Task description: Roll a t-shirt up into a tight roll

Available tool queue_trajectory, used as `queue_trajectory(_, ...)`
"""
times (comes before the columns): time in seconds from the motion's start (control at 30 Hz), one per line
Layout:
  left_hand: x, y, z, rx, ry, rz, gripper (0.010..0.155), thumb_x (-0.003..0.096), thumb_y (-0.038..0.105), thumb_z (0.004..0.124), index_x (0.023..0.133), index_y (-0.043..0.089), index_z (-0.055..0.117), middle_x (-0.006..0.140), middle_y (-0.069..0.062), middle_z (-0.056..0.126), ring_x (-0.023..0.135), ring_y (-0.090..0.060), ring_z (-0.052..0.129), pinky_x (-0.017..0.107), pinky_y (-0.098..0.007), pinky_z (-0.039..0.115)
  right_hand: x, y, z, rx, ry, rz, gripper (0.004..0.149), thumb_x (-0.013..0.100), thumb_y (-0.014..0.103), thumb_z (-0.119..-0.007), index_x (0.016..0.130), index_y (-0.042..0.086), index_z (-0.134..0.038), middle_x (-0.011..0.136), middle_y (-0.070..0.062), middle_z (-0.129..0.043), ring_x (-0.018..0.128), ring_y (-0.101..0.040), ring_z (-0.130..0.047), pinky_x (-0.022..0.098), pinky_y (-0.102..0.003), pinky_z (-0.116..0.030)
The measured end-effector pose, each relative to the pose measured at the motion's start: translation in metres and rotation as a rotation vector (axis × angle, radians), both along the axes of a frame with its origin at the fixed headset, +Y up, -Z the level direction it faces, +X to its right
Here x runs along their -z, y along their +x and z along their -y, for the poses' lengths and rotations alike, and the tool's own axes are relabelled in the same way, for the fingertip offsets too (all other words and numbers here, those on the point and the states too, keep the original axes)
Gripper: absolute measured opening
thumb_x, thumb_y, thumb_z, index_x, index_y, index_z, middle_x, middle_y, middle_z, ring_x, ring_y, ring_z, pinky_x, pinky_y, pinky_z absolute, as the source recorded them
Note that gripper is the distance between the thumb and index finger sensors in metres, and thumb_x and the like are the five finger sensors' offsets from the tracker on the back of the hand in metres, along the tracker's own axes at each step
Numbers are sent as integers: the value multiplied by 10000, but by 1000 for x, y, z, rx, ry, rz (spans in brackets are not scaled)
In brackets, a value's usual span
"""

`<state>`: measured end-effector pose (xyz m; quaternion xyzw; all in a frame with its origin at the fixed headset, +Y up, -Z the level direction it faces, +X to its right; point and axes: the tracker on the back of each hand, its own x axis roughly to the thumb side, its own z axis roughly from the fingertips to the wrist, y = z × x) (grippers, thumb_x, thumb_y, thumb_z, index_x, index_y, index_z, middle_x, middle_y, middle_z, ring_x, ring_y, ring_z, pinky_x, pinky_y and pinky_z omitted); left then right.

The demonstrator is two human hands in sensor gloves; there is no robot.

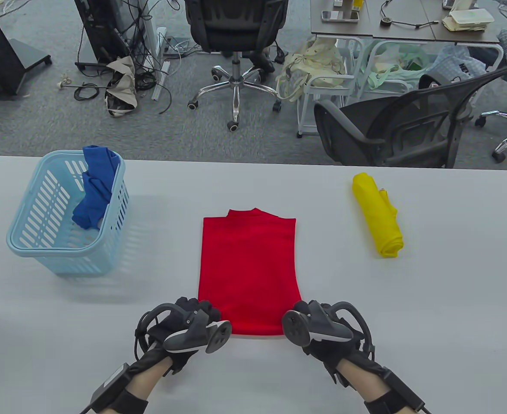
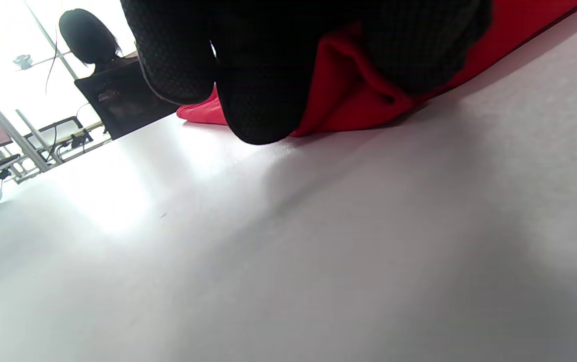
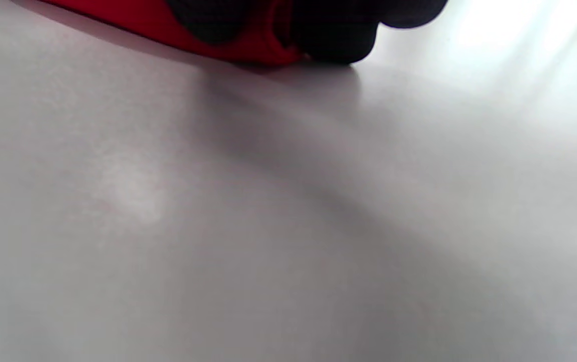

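Table view: the red t-shirt [image 1: 249, 271], folded into a strip, lies flat between the blue basket [image 1: 29, 243] and the yellow roll [image 1: 378, 215]; left hand [image 1: 184, 327] and right hand [image 1: 322, 327] sit at its near corners.
Left wrist view: gloved fingers [image 2: 263, 95] pinch bunched red hem.
Right wrist view: fingers [image 3: 333, 35] clamp the red edge against the table [image 3: 288, 226].

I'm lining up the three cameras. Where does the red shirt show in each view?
Table view: red shirt lies flat at table centre, near hem between both hands.
Left wrist view: top centre to top right, its edge bunched under the left hand's fingers.
Right wrist view: a strip along the top edge, left of centre, under the right hand's fingers.
Shared landmark: the grey table.
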<state>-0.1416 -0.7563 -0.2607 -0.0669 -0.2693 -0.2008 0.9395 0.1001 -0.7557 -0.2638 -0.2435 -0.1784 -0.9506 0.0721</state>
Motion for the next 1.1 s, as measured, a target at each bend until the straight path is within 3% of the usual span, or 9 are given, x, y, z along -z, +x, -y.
queue_trajectory(0.17, 3, -28, -14, -310, -288, -75, 433, 488, 442, 729, 894, 309, 799, 788, 70, 978, 647, -129, 1041, 651, -457, 829, 2, 17, -6, 189, -146, 17, 405, 643, 314, -631, 1035, 214, -598, 1010, -82, -664, 840, -285, -826, 672, -522, -650)
queue_trajectory(0.3, 15, -46, -7, -444, -371, -122, 435, 508, 420, 712, 910, 283, 808, 756, 50, 1005, 607, -154, 1051, 641, -465, 831, 14, 26, 2, 304, -243, 123, 414, 656, 322, -585, 1042, 174, -578, 929, -91, -732, 702, -223, -894, 605, -493, -706)
queue_trajectory(0.47, 19, -43, -1, -340, -198, -180, 465, 516, 446, 702, 937, 265, 779, 728, 36, 977, 598, -189, 1010, 665, -499, 779, 20, 24, 4, 282, -265, 212, 404, 661, 376, -573, 1019, 191, -599, 879, -55, -773, 632, -182, -929, 561, -467, -747)
queue_trajectory(0.53, 15, -38, 0, -108, 0, -156, 507, 504, 486, 694, 968, 287, 730, 786, 57, 943, 655, -172, 994, 685, -495, 770, 22, 27, 6, 291, -274, 241, 403, 666, 420, -572, 1009, 213, -607, 864, -39, -783, 613, -172, -934, 548, -457, -754)
queue_trajectory(0.67, 0, -30, -20, -105, 88, -96, 508, 508, 406, 728, 1011, 397, 658, 980, 32, 844, 827, -188, 941, 722, -514, 735, 24, 29, 7, 306, -291, 246, 401, 666, 436, -573, 1005, 224, -611, 852, -30, -786, 595, -167, -933, 537, -452, -755)
queue_trajectory(0.8, -17, -19, -37, -279, 15, 20, 494, 503, 400, 742, 995, 404, 696, 1007, 17, 851, 830, -187, 951, 719, -509, 743, 23, 28, 7, 298, -282, 247, 402, 667, 443, -568, 1003, 225, -610, 850, -27, -787, 595, -163, -932, 537, -452, -755)
queue_trajectory(1.0, -13, -5, 0, -127, -82, 48, 588, 498, 444, 726, 1062, 389, 570, 1120, -18, 679, 924, -194, 832, 772, -499, 659, 21, 28, 5, 276, -246, 285, 408, 670, 466, -571, 995, 226, -626, 845, -30, -798, 595, -169, -941, 538, -455, -759)
queue_trajectory(1.03, -11, -6, 0, -141, -78, 58, 573, 501, 429, 728, 1054, 387, 583, 1105, -10, 698, 902, -183, 848, 768, -493, 668, 20, 28, 3, 240, -197, 329, 428, 659, 506, -592, 961, 214, -679, 813, -44, -825, 578, -197, -952, 530, -475, -756)
queue_trajectory(1.1, -7, -8, 1, -193, -113, 38, 574, 506, 415, 731, 1060, 362, 589, 1093, -10, 711, 887, -183, 852, 771, -490, 665, 15, 26, -7, -24, 78, 348, 541, 615, 587, -610, 976, 194, -699, 833, -62, -834, 601, -199, -960, 534, -469, -765)
